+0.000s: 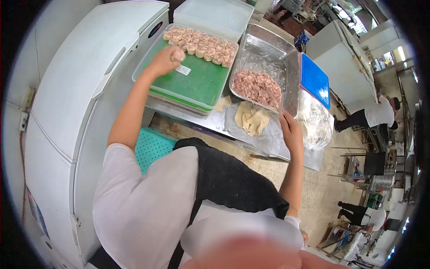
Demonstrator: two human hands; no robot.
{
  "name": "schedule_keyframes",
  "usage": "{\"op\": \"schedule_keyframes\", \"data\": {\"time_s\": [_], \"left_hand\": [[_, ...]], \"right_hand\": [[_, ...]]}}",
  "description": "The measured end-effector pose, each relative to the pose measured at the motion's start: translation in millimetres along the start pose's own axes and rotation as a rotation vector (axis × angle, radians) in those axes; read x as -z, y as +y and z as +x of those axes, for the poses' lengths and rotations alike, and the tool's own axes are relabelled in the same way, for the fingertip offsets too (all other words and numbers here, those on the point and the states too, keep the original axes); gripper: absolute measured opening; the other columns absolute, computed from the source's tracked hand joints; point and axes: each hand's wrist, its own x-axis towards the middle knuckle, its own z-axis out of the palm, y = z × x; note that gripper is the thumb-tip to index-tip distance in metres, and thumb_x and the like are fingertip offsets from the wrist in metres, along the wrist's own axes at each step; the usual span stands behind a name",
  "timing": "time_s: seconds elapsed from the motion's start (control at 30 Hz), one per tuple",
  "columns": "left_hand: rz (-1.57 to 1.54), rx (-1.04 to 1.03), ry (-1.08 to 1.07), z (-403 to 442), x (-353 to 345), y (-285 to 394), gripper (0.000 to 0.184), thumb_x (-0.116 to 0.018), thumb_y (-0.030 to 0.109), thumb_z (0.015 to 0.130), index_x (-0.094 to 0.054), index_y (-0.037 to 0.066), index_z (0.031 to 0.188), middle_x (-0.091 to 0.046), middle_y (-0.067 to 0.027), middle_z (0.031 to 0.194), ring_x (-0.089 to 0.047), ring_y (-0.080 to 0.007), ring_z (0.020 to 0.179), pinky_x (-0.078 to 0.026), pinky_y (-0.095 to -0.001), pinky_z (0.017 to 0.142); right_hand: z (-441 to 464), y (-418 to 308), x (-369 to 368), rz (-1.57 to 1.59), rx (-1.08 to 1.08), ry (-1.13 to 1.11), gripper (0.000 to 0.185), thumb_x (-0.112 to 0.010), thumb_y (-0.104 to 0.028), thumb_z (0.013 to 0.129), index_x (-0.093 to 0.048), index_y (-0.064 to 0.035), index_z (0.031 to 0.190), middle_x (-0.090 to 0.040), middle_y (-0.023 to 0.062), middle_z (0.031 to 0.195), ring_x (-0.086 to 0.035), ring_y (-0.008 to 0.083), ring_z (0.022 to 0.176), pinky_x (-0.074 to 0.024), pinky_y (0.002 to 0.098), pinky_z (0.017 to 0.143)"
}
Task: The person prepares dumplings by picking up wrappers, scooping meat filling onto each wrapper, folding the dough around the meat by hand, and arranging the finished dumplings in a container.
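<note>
My left hand (164,61) holds a dumpling (178,55) over the green tray (192,83), just below the rows of meat-filled dumplings (208,44) at its far side. In my right hand (290,127) is a thin utensil (274,99), its far end at the minced meat (256,87). That meat lies in the near part of a metal pan (265,47). Pale dough wrappers (251,119) rest on a cloth between the pan and me. A small white label (183,70) lies on the green tray.
A white freezer (112,49) stands close on the left. Right of the pan are a blue lid (315,80) and a plastic bag (315,121). A turquoise perforated stool or crate (152,147) is below the table. Two people (378,112) (369,217) are farther right.
</note>
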Motion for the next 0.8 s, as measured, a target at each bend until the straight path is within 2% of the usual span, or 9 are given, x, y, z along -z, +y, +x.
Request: {"op": "schedule_keyframes", "data": {"time_s": [0.1, 0.23, 0.33, 0.43, 0.47, 0.53, 0.63, 0.7, 0.8], "left_hand": [[0.292, 0.133, 0.153, 16.8, 11.6, -21.8, 0.058, -0.075, 0.025, 0.071, -0.053, 0.008, 0.122, -0.06, -0.0191, 0.112, -0.059, -0.0359, 0.1, -0.048, -0.0438, 0.085], [0.34, 0.237, 0.331, 40.7, 12.6, -30.6, 0.054, -0.065, 0.012, 0.078, -0.047, 0.007, 0.129, -0.061, -0.0213, 0.11, -0.06, -0.0377, 0.101, -0.048, -0.0477, 0.083], [0.465, 0.381, 0.196, 61.2, 6.9, -21.3, 0.053, -0.057, 0.004, 0.081, -0.043, 0.006, 0.133, -0.06, -0.0223, 0.109, -0.059, -0.0384, 0.101, -0.048, -0.048, 0.084], [0.417, 0.346, 0.197, 70.9, -2.3, -35.4, 0.055, -0.055, 0.002, 0.081, -0.041, 0.005, 0.134, -0.059, -0.0228, 0.112, -0.057, -0.0387, 0.106, -0.048, -0.0483, 0.085], [0.416, 0.335, 0.184, 70.1, -7.8, -43.8, 0.055, -0.055, 0.002, 0.081, -0.041, 0.005, 0.134, -0.059, -0.0228, 0.112, -0.057, -0.0387, 0.106, -0.048, -0.0483, 0.085], [0.534, 0.064, 0.375, 71.5, -18.4, -67.5, 0.049, -0.056, 0.003, 0.081, -0.047, 0.007, 0.128, -0.056, -0.0212, 0.114, -0.054, -0.0394, 0.109, -0.048, -0.0484, 0.085], [0.663, 0.198, 0.273, 63.1, -9.7, -53.6, 0.041, -0.063, 0.012, 0.08, -0.053, 0.013, 0.12, -0.052, -0.0186, 0.115, -0.054, -0.0378, 0.109, -0.048, -0.0474, 0.085], [0.687, 0.223, 0.25, 57.5, -2.2, -30.6, 0.041, -0.065, 0.016, 0.079, -0.054, 0.015, 0.118, -0.051, -0.0173, 0.114, -0.055, -0.0373, 0.107, -0.048, -0.0472, 0.085], [0.768, 0.35, 0.221, 53.0, -5.9, -20.5, 0.048, -0.071, 0.023, 0.076, -0.054, 0.017, 0.12, -0.051, -0.0171, 0.117, -0.053, -0.0358, 0.11, -0.047, -0.0471, 0.087]], "right_hand": [[-34.9, 41.1, 6.6, 0.084, -0.261, -0.003, 0.027, -0.055, -0.02, 0.094, -0.062, -0.0005, 0.111, -0.057, 0.0061, 0.072, -0.055, 0.0135, 0.066, -0.0438, 0.0281, 0.06], [-63.5, 74.6, 6.1, 0.302, -0.418, 0.036, 0.026, -0.055, -0.021, 0.095, -0.064, -0.0009, 0.108, -0.047, -0.002, 0.066, -0.043, 0.0056, 0.059, -0.0362, 0.0227, 0.052], [-63.6, 87.0, 4.6, 0.453, -0.466, 0.084, 0.025, -0.055, -0.023, 0.095, -0.065, -0.0018, 0.105, -0.046, -0.0038, 0.065, -0.042, 0.004, 0.057, -0.0338, 0.0209, 0.05], [-48.1, 97.1, 5.4, 0.391, -0.434, 0.062, 0.028, -0.054, -0.024, 0.096, -0.063, 0.0003, 0.107, -0.053, -0.002, 0.067, -0.049, 0.0075, 0.06, -0.0384, 0.0257, 0.053], [-40.8, 98.3, 3.3, 0.282, -0.305, 0.082, 0.028, -0.054, -0.024, 0.096, -0.063, 0.0005, 0.105, -0.058, 0.0028, 0.07, -0.054, 0.0147, 0.061, -0.0411, 0.0303, 0.056], [-25.2, 101.3, 5.5, 0.171, -0.204, 0.114, 0.028, -0.053, -0.024, 0.096, -0.062, 0.0007, 0.104, -0.063, 0.0077, 0.073, -0.059, 0.0219, 0.062, -0.0438, 0.0349, 0.06], [10.2, 100.4, 31.5, -0.007, -0.039, -0.127, 0.03, -0.052, -0.026, 0.096, -0.063, 0.0, 0.104, -0.062, 0.0156, 0.072, -0.057, 0.0316, 0.063, -0.0441, 0.0369, 0.062], [43.8, 100.6, 51.2, -0.276, -0.039, -0.439, 0.035, -0.048, -0.031, 0.095, -0.065, -0.0015, 0.086, -0.063, 0.0243, 0.08, -0.059, 0.0443, 0.078, -0.0472, 0.0467, 0.07], [90.6, 116.8, 49.2, -0.558, 0.125, -0.38, 0.032, -0.052, -0.027, 0.091, -0.066, -0.0028, 0.076, -0.065, 0.0197, 0.076, -0.063, 0.0379, 0.076, -0.0494, 0.0472, 0.067]]}}
